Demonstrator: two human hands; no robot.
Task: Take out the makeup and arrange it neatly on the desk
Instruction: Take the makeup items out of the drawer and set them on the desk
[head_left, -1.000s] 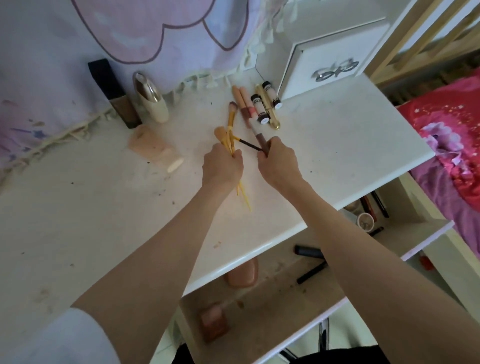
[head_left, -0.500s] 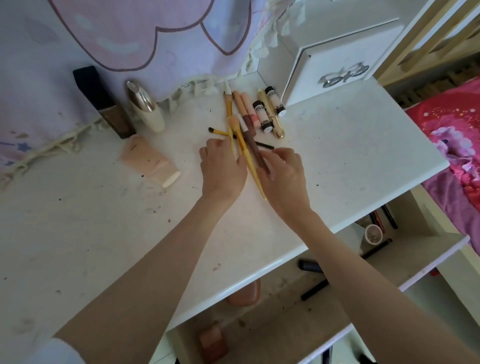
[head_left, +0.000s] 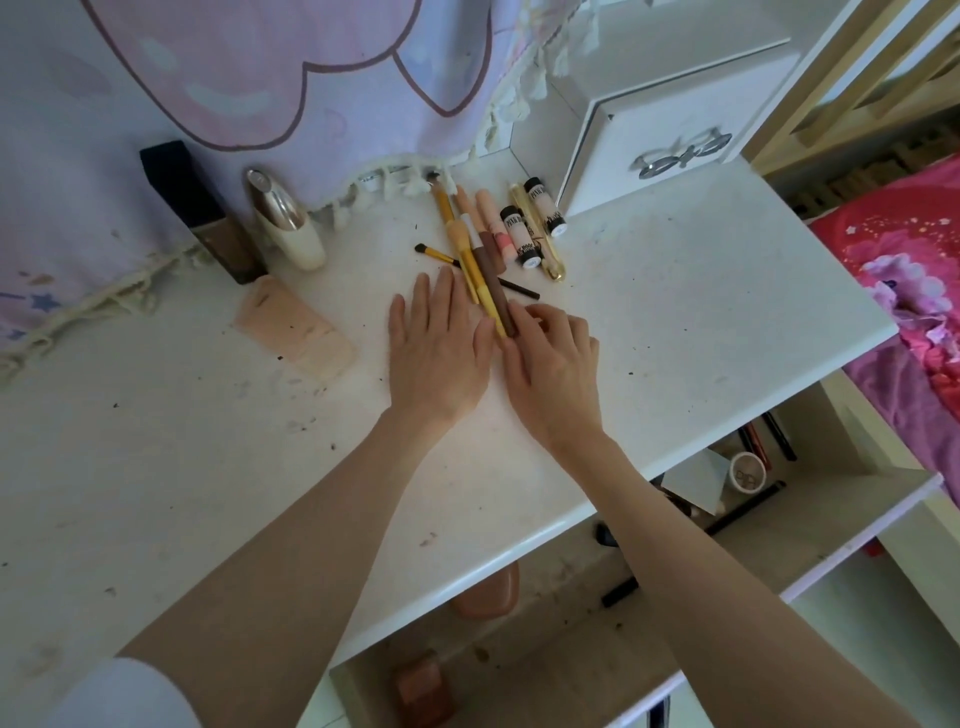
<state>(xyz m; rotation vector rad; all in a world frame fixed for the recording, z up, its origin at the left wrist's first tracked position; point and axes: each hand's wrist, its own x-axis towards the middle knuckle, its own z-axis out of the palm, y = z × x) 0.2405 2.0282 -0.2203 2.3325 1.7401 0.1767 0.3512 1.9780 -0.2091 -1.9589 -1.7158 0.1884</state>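
Resting flat on the desk (head_left: 675, 312), the left hand (head_left: 439, 348) lay with fingers straight and holding nothing, just left of the brushes (head_left: 480, 270). The right hand (head_left: 553, 364) sat just right of the brushes' near ends, its fingers loosely curled with the fingertips (head_left: 519, 317) touching the brown handle; whether they pinched it could not be told. The brushes lay side by side, running away from the hands, with a thin dark brush (head_left: 470, 262) crossing beneath them. Just right of the brushes lay a row of tubes (head_left: 524, 234). Well left of the brushes, a peach tube (head_left: 293, 332) lay flat, and behind it stood a cream bottle (head_left: 288, 223) and a dark bottle (head_left: 202, 208). Below the desk's near edge an open drawer (head_left: 883, 499) held more makeup (head_left: 746, 472). A white box (head_left: 670, 135) stood right of the tubes.
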